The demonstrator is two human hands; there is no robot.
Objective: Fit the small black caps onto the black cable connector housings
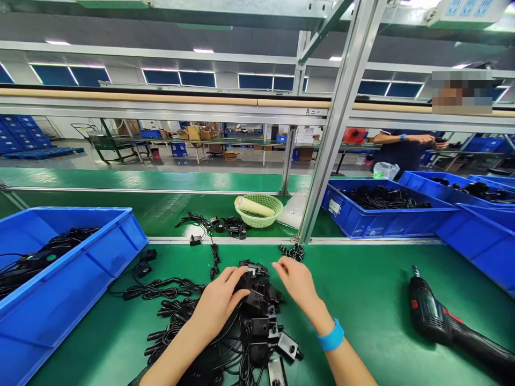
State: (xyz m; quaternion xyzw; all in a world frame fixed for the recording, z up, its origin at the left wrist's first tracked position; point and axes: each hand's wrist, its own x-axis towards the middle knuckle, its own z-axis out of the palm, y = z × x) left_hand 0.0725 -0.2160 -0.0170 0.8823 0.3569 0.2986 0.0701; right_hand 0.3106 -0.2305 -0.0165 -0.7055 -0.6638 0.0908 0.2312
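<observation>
A heap of small black box-shaped units (259,327) lies in front of me, several with a short round nozzle and a silvery face. Their black cables (177,321) spread to the left, tied in bundles. My left hand (223,297) reaches over the heap from the left, thumb and fingers closed around a black unit (254,297) near its far end. Just right of the heap is my right hand (298,284), raised with its fingers curled together and a blue band on the wrist. Whatever lies inside those fingers, if anything, is hidden.
Blue bins holding black cabled parts stand at left (80,279) and back right (386,220). A power screwdriver (434,316) lies at right. Behind are a green basket (259,214) with a roll, loose cables (229,226) and a metal post (338,118). A co-worker (402,147) stands beyond.
</observation>
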